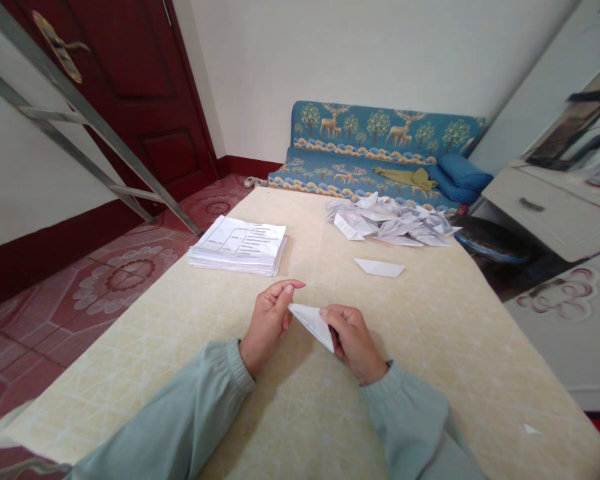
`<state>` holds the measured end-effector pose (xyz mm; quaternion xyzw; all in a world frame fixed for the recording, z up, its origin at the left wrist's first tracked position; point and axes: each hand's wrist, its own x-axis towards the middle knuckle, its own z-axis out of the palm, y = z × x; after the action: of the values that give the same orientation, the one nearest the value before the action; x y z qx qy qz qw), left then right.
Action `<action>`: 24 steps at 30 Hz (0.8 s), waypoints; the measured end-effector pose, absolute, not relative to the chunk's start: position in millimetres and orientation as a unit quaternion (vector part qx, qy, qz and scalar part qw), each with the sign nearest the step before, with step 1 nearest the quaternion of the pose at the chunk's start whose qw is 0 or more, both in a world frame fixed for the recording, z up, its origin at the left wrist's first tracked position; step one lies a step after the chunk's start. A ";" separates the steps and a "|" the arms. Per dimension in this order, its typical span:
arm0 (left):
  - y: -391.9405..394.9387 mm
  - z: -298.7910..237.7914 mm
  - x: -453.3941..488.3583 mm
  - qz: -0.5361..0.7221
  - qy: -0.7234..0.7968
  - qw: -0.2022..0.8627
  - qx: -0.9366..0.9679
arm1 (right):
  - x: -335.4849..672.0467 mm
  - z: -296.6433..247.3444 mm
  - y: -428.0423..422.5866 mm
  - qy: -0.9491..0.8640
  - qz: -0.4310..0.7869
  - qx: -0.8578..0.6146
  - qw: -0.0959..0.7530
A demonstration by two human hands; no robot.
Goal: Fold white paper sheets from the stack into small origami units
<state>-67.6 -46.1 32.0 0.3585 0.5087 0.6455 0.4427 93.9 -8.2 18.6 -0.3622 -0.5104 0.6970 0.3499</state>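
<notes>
A folded white paper (311, 320), shaped like a narrow triangle, is held between both hands just above the pale yellow table (180, 347). My left hand (270, 319) pinches its left tip with curled fingers. My right hand (353, 340) is closed around its right end. Both sleeves are light green. Another folded paper (380, 268) lies flat on the table beyond my hands.
A stack of printed sheets (240, 245) lies at the far left of the table. A heap of folded papers (390, 223) sits at the far edge. A blue patterned sofa (380, 143), a dark red door (130, 87), a metal ladder (80, 113) and a white cabinet (550, 207) surround the table.
</notes>
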 end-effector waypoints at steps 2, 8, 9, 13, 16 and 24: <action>-42.9 30.9 -76.9 0.705 0.504 0.378 0.325 | 96.5 22.6 -5.3 -0.493 0.691 -0.366 0.381; -44.9 38.2 -79.7 0.630 0.516 0.264 0.517 | 100.4 24.7 0.5 -0.504 0.675 -0.355 0.405; -46.2 39.8 -75.4 0.596 0.485 0.285 0.572 | 100.2 24.1 0.4 -0.506 0.677 -0.353 0.401; -49.5 39.8 -60.4 0.508 0.423 0.439 0.609 | 99.8 23.2 -0.7 -0.509 0.683 -0.342 0.397; -49.2 33.9 -57.0 0.504 0.422 0.534 0.532 | 98.5 25.3 -1.8 -0.505 0.682 -0.337 0.407; -44.3 28.1 -59.6 0.590 0.401 0.581 0.392 | 95.5 28.6 -4.2 -0.507 0.689 -0.264 0.445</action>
<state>-59.6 -44.3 28.1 0.3917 0.4013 0.5900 0.5809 95.5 -4.2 28.6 -0.2642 -0.5067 0.6894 0.4452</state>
